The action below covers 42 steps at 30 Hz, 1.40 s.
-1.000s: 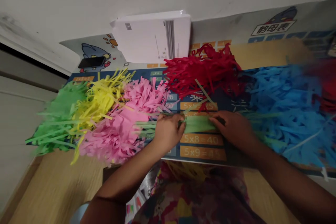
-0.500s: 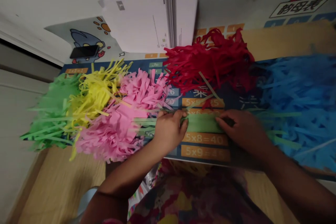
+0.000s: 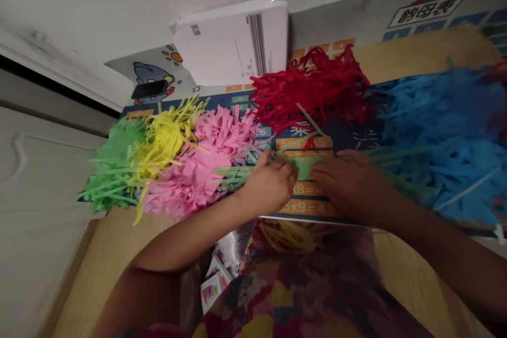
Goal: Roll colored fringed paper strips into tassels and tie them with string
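A light green paper piece (image 3: 303, 167) with fringed strips at both ends lies across the mat between my hands. My left hand (image 3: 272, 182) has its fingers curled over the left part of it, by the strips. Over its right part rests my right hand (image 3: 348, 182), fingers bent and together, covering that end; whether it pinches the paper is hidden. Pink fringed paper (image 3: 214, 156) lies to the left of my left hand, and red fringed paper (image 3: 317, 87) lies behind both hands. Blue fringed paper (image 3: 447, 142) spreads beyond my right hand.
Yellow fringes (image 3: 168, 134) and green fringes (image 3: 121, 163) lie at the left end of the printed mat (image 3: 304, 211). A white package (image 3: 233, 45) leans at the back, with a dark phone (image 3: 149, 90) to its left. Yellow strips (image 3: 291, 235) rest on my lap.
The view has shifted a little. My hands have come closer together over the green paper, and the fingers of my right hand now lie flatter across it.
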Tool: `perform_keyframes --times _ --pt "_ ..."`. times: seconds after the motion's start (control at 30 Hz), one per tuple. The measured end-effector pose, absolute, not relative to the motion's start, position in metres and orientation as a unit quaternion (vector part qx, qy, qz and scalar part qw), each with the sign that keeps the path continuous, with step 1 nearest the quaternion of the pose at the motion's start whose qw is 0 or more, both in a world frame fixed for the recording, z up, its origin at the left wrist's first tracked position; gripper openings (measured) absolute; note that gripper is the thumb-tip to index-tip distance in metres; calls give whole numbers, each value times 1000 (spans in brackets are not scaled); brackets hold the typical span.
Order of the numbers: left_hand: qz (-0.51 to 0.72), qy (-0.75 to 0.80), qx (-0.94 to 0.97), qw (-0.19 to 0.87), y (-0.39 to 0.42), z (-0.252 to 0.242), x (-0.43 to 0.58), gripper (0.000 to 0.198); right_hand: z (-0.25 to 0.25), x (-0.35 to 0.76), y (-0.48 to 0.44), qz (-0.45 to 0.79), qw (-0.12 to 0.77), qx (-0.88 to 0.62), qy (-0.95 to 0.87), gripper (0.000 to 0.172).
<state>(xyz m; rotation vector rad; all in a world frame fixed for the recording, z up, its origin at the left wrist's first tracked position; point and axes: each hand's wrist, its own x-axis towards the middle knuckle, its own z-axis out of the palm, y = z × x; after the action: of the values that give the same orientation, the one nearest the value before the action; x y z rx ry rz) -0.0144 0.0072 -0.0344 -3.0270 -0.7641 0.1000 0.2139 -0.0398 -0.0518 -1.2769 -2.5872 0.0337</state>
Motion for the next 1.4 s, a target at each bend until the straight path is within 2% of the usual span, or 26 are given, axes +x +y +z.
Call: perform_keyframes --times 0.17,0.33,0.43,0.6,0.73,0.87,1.13,1.4 --pt "40 -281 -959 -9 11 -29 -4 22 -69 216 -30 46 113 -446 -887 28" --pt "16 -313 -949 26 13 -39 -5 17 -76 223 -17 121 161 -528 -825 26" --pt "-19 -323 -946 20 15 -47 -15 18 -77 224 -17 129 181 -520 -825 30" --pt "-82 -335 -937 -54 25 -53 -34 16 -80 228 -16 128 197 -491 -839 16" --pt "-92 -350 -925 -117 32 -53 -41 15 -84 234 -11 183 221 -502 -816 25" --pt "-87 -382 -909 -139 38 -49 -38 19 -80 232 -7 202 190 -550 -788 30" --pt "-40 -440 -888 -127 48 -50 -28 20 -75 220 3 161 103 -633 -750 21" --pt "-31 -456 -880 -129 51 -52 -24 18 -80 219 4 144 113 -642 -745 18"
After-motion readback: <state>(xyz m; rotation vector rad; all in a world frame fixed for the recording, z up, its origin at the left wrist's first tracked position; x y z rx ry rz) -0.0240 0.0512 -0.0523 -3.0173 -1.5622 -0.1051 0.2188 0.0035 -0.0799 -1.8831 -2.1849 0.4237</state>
